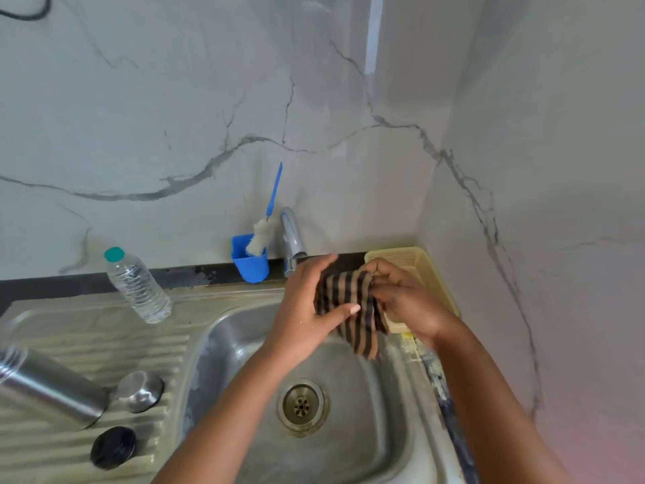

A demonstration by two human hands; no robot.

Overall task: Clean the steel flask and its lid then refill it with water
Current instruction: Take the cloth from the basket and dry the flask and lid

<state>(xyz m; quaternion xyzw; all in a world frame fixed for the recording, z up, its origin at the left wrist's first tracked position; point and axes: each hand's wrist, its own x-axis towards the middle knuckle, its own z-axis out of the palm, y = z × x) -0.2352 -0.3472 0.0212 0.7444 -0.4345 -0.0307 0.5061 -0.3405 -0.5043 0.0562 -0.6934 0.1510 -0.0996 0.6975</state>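
In the head view, the only view there is, I take the sink basin (349, 431) as the landmark. The steel flask (52, 387) stands open on the ribbed draining board to the left of the basin, near the lower left edge of the picture. Its steel lid (140, 391) lies just beside it, between the flask and the basin, and a black round inner cap (113, 447) lies on the same board, a little nearer to the person. A plastic water bottle (138, 285) stands on the board further back, with its green cap closed.

No water runs from the tap (292, 239) behind the basin, and the bottle brush (263, 229) stands in its blue holder (250, 263) just left of the tap. My judgement is that the washing is probably finished and a wiping step is in hand; drying the parts, the refilling and the closing are not yet done. I cannot tell whether the flask is wet or holds water.

Both hands are above the back right part of the basin and hold a striped cloth (349, 309). The left hand (307, 309) grips it, thumb on the front and fingers behind. The right hand (401, 298) pinches the upper edge with curled fingers, in front of a yellow basket (419, 260) in the corner.
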